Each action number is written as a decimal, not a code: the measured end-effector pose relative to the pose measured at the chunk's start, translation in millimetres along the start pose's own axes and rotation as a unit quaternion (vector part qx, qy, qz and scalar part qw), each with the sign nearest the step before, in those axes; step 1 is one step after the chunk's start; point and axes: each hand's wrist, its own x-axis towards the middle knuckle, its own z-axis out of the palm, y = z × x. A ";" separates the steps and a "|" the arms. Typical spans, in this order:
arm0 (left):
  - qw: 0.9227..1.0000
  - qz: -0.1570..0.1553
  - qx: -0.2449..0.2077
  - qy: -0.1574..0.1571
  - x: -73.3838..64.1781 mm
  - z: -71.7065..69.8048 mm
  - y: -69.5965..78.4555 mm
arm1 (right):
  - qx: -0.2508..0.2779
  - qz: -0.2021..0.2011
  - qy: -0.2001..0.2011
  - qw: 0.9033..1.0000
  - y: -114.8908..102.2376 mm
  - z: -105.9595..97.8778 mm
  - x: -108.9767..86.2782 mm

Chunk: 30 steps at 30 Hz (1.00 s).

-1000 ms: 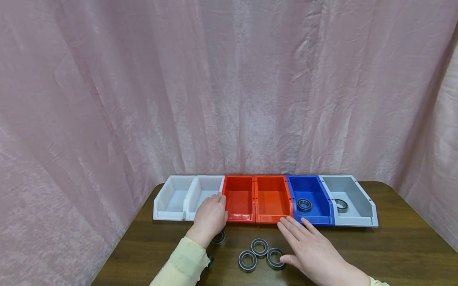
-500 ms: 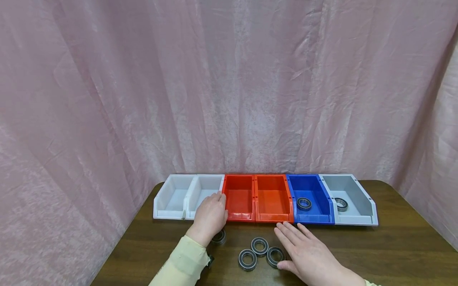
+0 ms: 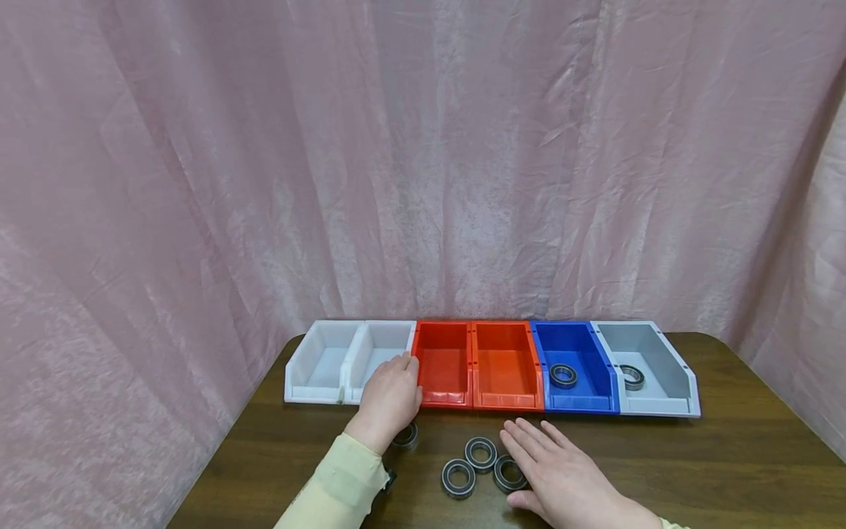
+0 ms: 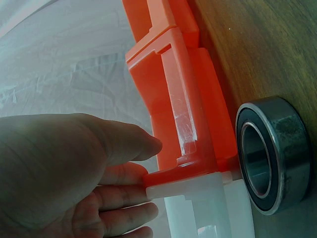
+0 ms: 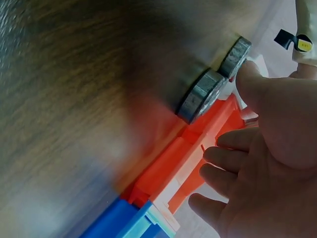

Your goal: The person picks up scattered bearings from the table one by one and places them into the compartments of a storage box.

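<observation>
My left hand [image 3: 390, 393] reaches to the front edge where a white bin [image 3: 355, 397] meets a red bin [image 3: 446, 400]. In the left wrist view its fingers are loosely bent beside the bins' rims, with nothing held. A ball bearing [image 4: 292, 153] lies close by on the table, partly hidden by the wrist in the head view. My right hand [image 3: 562, 470] is spread palm down, fingers extended, its thumb beside a bearing [image 3: 499, 477]. Two more bearings, one farther back [image 3: 468, 457] and one nearer [image 3: 446, 481], lie grouped with it.
Bins stand in a row along the back: two white, two red, a blue bin [image 3: 584, 404] and a grey bin [image 3: 661, 406]. One bearing [image 3: 554, 378] rests in the blue bin, another [image 3: 632, 388] in the grey one. A pink curtain [image 3: 423, 162] hangs behind the wooden table [image 3: 747, 448].
My right hand has drawn back toward me and slightly left, away from the bins' front edge, over the right-hand bearing. The left hand has stayed in place.
</observation>
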 end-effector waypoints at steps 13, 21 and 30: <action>1.000 -0.001 -0.003 0.005 -0.6 0.4 0.0 | 0.009 0.007 -0.030 0.999 1.1 8.5 3.4; 1.000 -0.001 -0.001 0.002 -1.2 0.3 0.4 | -0.007 -0.001 -0.032 0.999 2.4 11.4 3.1; 1.000 -0.004 -0.003 0.002 -0.7 -1.0 0.6 | 0.006 0.004 -0.044 0.999 3.7 13.4 4.1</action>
